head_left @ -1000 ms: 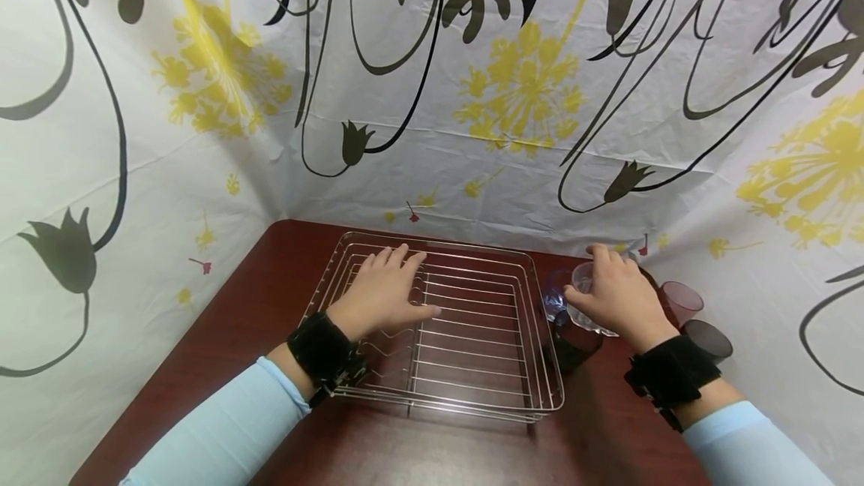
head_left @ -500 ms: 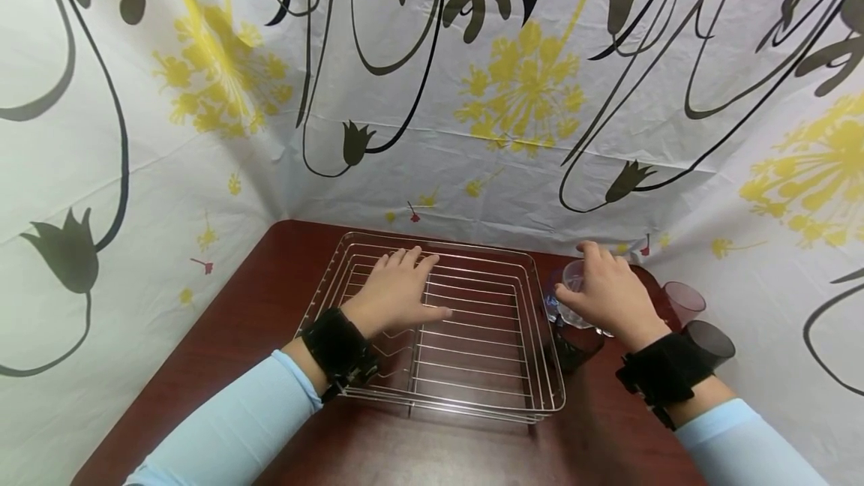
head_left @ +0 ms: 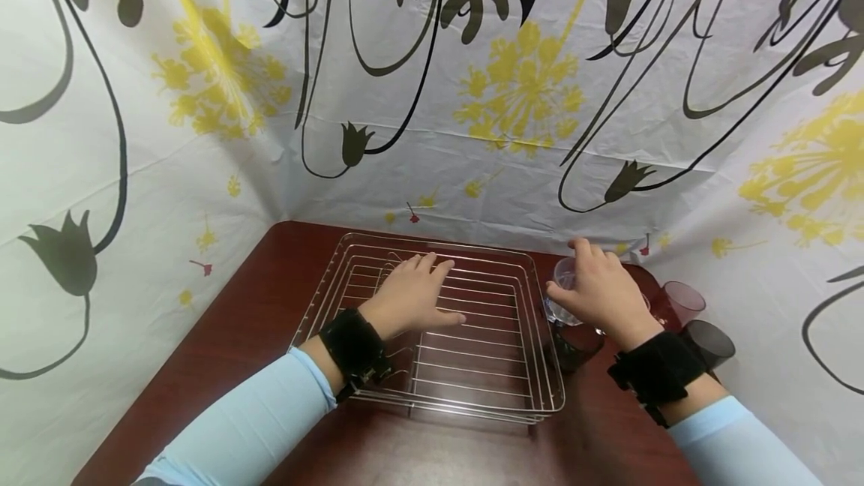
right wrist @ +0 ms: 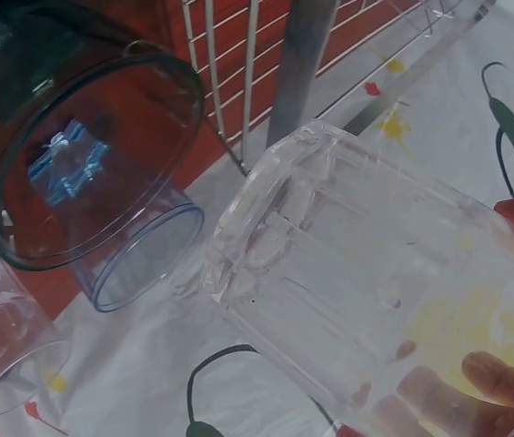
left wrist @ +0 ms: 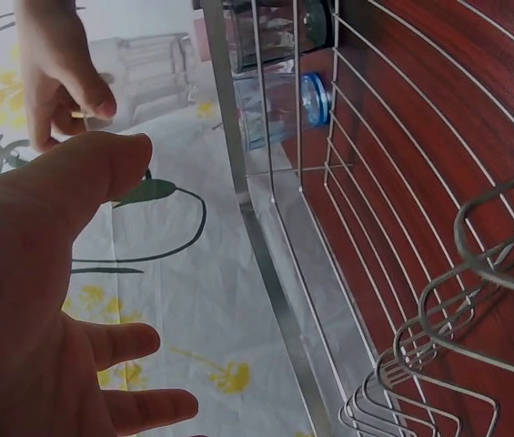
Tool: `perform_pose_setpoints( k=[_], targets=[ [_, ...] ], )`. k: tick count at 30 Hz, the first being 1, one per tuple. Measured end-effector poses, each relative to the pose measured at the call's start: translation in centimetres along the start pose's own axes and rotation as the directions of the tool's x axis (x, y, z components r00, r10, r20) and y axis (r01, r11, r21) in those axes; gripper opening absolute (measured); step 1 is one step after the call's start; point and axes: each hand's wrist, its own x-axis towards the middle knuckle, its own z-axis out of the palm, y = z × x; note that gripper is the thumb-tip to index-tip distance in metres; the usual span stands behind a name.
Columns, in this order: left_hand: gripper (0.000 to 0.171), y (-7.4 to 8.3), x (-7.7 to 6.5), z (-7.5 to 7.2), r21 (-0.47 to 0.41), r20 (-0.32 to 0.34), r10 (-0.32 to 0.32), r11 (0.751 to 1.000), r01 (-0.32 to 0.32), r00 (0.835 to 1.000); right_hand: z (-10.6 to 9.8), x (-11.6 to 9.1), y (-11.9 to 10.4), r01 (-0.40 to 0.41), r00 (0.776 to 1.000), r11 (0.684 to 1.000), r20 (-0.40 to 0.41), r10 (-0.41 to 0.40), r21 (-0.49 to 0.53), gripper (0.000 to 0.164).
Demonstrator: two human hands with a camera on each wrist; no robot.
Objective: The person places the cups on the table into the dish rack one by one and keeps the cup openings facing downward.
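Note:
My right hand [head_left: 604, 295] grips a clear faceted plastic cup [right wrist: 357, 273], thumb on one side and fingers on the other. In the head view that cup sits just beyond the right side of a metal wire dish rack [head_left: 466, 377], partly hidden by the hand. My left hand [head_left: 415, 295] hovers over the rack's left half, fingers spread and holding nothing. A dark tumbler [head_left: 576, 347] stands against the rack's right side. Near it, a blue-tinted clear glass [left wrist: 284, 109] shows through the wires in the left wrist view.
A pinkish tumbler [head_left: 683, 302] and a smoky grey tumbler [head_left: 709, 343] stand at the table's right edge. The rack rests on a dark red table [head_left: 223, 351]. A patterned cloth [head_left: 432, 96] hangs behind and along both sides.
The left hand has drifted right and slightly nearer over the rack. The right hand, with the clear cup, has shifted left towards the rack's edge and a little farther back.

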Motion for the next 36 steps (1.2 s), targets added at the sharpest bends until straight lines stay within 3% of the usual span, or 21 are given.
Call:
perform_pose_setpoints(
  k=[18, 28, 36],
  targets=[
    [0.099, 1.2, 1.0, 0.7, -0.017, 0.023, 0.017, 1.0, -0.017, 1.0, 0.1, 0.8, -1.6, 0.032, 0.999, 0.999, 0.01, -0.032, 0.042, 0.075],
    [0.099, 2.0, 1.9, 0.8, 0.013, 0.03, 0.023, 1.0, -0.024, 0.999, 0.0, 1.4, -2.5, 0.042, 0.998, 0.998, -0.042, -0.04, 0.052, 0.074],
    [0.1, 2.4, 2.3, 1.1, -0.009, 0.036, 0.019, 1.0, -0.018, 0.999, -0.1, 1.7, -4.0, 0.048, 0.999, 0.996, -0.021, -0.047, 0.076, 0.076]
  ],
)
